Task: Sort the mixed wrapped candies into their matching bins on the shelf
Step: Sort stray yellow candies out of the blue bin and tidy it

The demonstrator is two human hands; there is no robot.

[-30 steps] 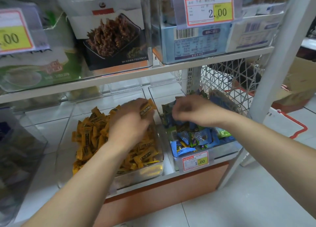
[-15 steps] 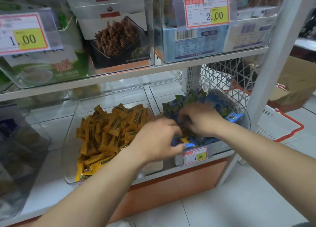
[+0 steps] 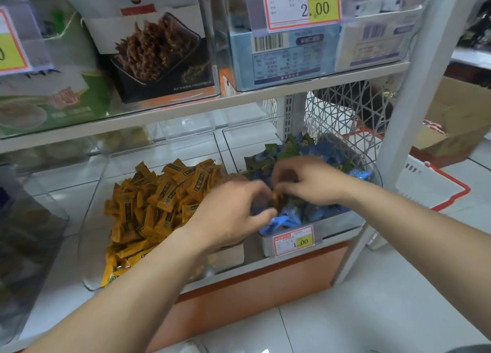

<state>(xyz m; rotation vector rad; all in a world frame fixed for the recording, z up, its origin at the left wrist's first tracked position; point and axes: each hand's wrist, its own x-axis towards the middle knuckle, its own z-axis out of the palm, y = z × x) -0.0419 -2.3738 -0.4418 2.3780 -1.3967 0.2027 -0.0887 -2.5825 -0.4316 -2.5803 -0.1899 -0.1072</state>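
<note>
A clear bin (image 3: 91, 246) on the lower shelf holds a pile of orange wrapped candies (image 3: 159, 201). To its right, a second clear bin (image 3: 373, 178) is filled with blue and green wrapped candies (image 3: 326, 150). My left hand (image 3: 231, 217) and my right hand (image 3: 308, 181) meet over the front of this right bin. Their curled fingertips come together on one small orange candy (image 3: 275, 197) lying among the blue ones. Most of that candy is hidden by the fingers.
A price tag (image 3: 293, 239) hangs on the right bin's front. The upper shelf (image 3: 186, 110) carries snack boxes close overhead. A white post (image 3: 409, 113) stands on the right, with a red-rimmed basket (image 3: 438, 193) and cardboard boxes (image 3: 457, 118) beyond. A dark bin (image 3: 26, 233) sits far left.
My left hand left the orange bin, where it held an orange candy, and crossed to the right bin. My right hand stayed in that bin and now meets the left.
</note>
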